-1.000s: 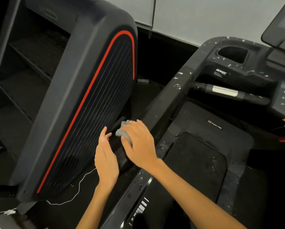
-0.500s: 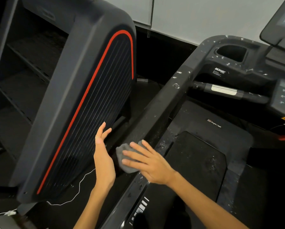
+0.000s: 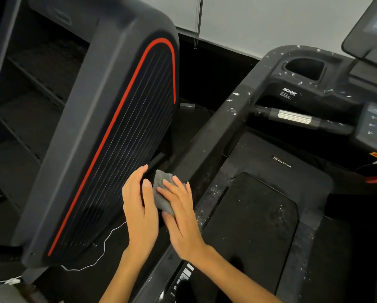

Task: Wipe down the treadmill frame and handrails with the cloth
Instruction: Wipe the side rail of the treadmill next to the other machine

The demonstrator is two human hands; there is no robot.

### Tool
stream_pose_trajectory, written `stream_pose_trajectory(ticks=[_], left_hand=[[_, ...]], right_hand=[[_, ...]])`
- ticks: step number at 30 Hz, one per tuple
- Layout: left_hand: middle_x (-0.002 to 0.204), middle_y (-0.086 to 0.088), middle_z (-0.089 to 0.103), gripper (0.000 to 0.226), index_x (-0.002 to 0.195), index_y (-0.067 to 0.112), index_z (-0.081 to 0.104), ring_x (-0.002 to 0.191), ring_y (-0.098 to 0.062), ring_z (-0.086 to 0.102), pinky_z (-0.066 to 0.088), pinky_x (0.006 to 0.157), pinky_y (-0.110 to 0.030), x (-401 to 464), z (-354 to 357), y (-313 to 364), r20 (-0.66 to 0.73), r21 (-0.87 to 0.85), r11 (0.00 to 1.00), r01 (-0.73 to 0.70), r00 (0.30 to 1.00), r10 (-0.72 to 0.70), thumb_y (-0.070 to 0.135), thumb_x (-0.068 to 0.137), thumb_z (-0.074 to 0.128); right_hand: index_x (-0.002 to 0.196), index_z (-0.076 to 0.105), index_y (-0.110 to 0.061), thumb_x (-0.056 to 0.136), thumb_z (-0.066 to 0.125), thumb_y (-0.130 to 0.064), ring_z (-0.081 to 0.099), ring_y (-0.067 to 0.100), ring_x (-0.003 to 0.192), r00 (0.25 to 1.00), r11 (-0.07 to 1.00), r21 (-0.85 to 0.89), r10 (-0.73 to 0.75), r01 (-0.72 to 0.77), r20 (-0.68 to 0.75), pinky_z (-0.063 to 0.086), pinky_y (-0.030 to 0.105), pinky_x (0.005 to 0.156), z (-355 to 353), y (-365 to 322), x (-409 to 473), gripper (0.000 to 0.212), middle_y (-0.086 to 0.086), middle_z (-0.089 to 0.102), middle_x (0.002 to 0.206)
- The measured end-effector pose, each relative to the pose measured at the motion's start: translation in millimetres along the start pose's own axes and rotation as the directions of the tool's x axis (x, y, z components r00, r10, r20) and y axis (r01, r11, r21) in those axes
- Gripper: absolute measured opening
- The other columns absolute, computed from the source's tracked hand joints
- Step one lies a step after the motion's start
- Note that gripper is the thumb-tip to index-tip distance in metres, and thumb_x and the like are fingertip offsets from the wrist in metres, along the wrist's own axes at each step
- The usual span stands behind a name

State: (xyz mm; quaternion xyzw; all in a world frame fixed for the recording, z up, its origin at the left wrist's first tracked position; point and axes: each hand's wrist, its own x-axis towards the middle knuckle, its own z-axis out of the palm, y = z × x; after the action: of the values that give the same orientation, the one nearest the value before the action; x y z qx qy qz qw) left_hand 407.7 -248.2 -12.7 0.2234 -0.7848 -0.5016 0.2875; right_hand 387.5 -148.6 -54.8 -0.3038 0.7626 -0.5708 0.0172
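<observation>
- Nearest, the right hand (image 3: 181, 217) presses a small grey cloth (image 3: 162, 193) against the lower end of the treadmill's sloping side rail (image 3: 211, 136), fingers spread flat over the cloth rather than curled round it.
- Just beside it, the left hand (image 3: 139, 206) stands edge-on with straight, released fingers, grasping nothing, between the cloth and a neighbouring machine's ribbed, red-trimmed panel (image 3: 117, 149).
- The step in hand looks like wiping the rail's bottom stretch.
- Farther up, the rail and the console top (image 3: 303, 68) carry white specks, and the handrail grip (image 3: 297, 118) appears unwiped.
- The next move likely calls for sliding the cloth up the rail with steady pressure.
</observation>
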Motion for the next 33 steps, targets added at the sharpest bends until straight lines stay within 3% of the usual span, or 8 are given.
stream_pose_trajectory(ticks=[4, 6, 10, 13, 16, 21, 28, 33], left_hand=[[0.142, -0.004, 0.044, 0.041, 0.137, 0.008, 0.044, 0.134, -0.011, 0.039, 0.03, 0.111, -0.021, -13.4, 9.4, 15.0, 0.052, 0.052, 0.976, -0.211, 0.977, 0.208, 0.023, 0.1, 0.036], [0.148, 0.002, 0.036, 0.044, 0.142, 0.011, 0.036, 0.14, -0.012, 0.031, 0.026, 0.115, -0.028, -13.7, 21.5, 18.3, 0.101, 0.161, 0.947, -0.278, 0.959, 0.264, 0.023, 0.1, 0.036], [0.155, -0.014, 0.023, 0.065, 0.15, 0.01, 0.015, 0.144, -0.026, 0.02, 0.02, 0.117, -0.044, -7.9, 46.9, 11.0, 0.269, 0.589, 0.732, -0.343, 0.937, 0.224, 0.047, 0.099, 0.029], [0.157, -0.022, 0.011, 0.075, 0.152, 0.01, 0.001, 0.144, -0.036, 0.017, 0.025, 0.114, -0.052, -7.7, 52.8, -7.5, 0.422, 0.793, 0.437, -0.425, 0.9, 0.109, 0.053, 0.098, 0.03], [0.157, -0.023, 0.006, 0.076, 0.152, 0.011, -0.004, 0.143, -0.039, 0.018, 0.028, 0.113, -0.052, -9.0, 52.0, -14.5, 0.479, 0.819, 0.313, -0.481, 0.873, 0.09, 0.048, 0.098, 0.034], [0.157, -0.017, 0.017, 0.071, 0.153, 0.017, 0.001, 0.14, -0.034, 0.029, 0.034, 0.11, -0.049, -8.6, 52.0, -11.9, 0.477, 0.813, 0.321, -0.486, 0.872, 0.112, 0.048, 0.098, 0.034], [0.156, -0.016, 0.022, 0.071, 0.153, 0.02, 0.012, 0.14, -0.035, 0.03, 0.032, 0.11, -0.051, -4.8, 51.2, -10.5, 0.48, 0.799, 0.361, -0.481, 0.871, 0.099, 0.047, 0.094, 0.042], [0.154, -0.018, 0.025, 0.069, 0.152, 0.018, 0.017, 0.139, -0.037, 0.03, 0.031, 0.109, -0.054, -8.7, 49.8, -8.8, 0.474, 0.795, 0.365, -0.484, 0.872, 0.122, 0.042, 0.094, 0.045]], right_hand=[[0.151, 0.02, -0.006, 0.089, 0.038, 0.006, 0.016, 0.021, 0.149, 0.976, 0.932, 0.34, 0.059, -0.129, 0.207, 0.009, 0.047, 0.122, -33.3, -9.3, 4.7, 0.066, -0.001, 0.025, 0.159], [0.149, 0.023, -0.002, 0.09, 0.032, 0.007, 0.026, 0.026, 0.146, 0.986, 0.876, 0.452, 0.134, -0.166, 0.102, 0.022, 0.046, 0.119, -46.2, -6.8, 11.6, 0.06, 0.005, 0.031, 0.156], [0.141, 0.04, -0.003, 0.101, 0.034, -0.009, 0.039, 0.017, 0.138, 0.956, 0.965, 0.242, 0.163, -0.102, -0.245, 0.031, 0.033, 0.115, -60.9, 15.5, 38.4, 0.041, 0.001, 0.045, 0.146], [0.143, 0.039, -0.015, 0.103, 0.033, -0.021, 0.024, 0.012, 0.146, 0.96, 0.988, 0.089, 0.143, -0.124, -0.242, 0.015, 0.04, 0.122, -62.3, 23.0, 66.0, 0.041, -0.012, 0.036, 0.15], [0.145, 0.039, -0.016, 0.104, 0.035, -0.025, 0.011, 0.01, 0.149, 0.94, 0.983, -0.038, 0.158, -0.178, -0.301, -0.001, 0.044, 0.123, -56.9, 43.5, 57.7, 0.043, -0.008, 0.029, 0.156], [0.136, 0.041, -0.034, 0.103, 0.043, -0.024, 0.022, 0.01, 0.144, 0.72, 0.852, 0.117, 0.498, -0.511, -0.483, 0.024, 0.047, 0.119, -84.2, 88.9, -28.5, 0.035, -0.004, 0.032, 0.151], [0.139, 0.044, -0.024, 0.101, 0.047, -0.02, 0.031, 0.004, 0.138, 0.849, 0.884, -0.057, 0.426, -0.465, -0.313, 0.023, 0.021, 0.113, -105.5, 99.9, -28.5, 0.038, -0.007, 0.037, 0.145], [0.135, 0.049, -0.02, 0.1, 0.05, -0.015, 0.034, -0.001, 0.127, 0.806, 0.825, -0.095, 0.51, -0.557, -0.3, 0.022, 0.003, 0.103, -101.5, 124.1, -57.6, 0.036, -0.01, 0.045, 0.133]])
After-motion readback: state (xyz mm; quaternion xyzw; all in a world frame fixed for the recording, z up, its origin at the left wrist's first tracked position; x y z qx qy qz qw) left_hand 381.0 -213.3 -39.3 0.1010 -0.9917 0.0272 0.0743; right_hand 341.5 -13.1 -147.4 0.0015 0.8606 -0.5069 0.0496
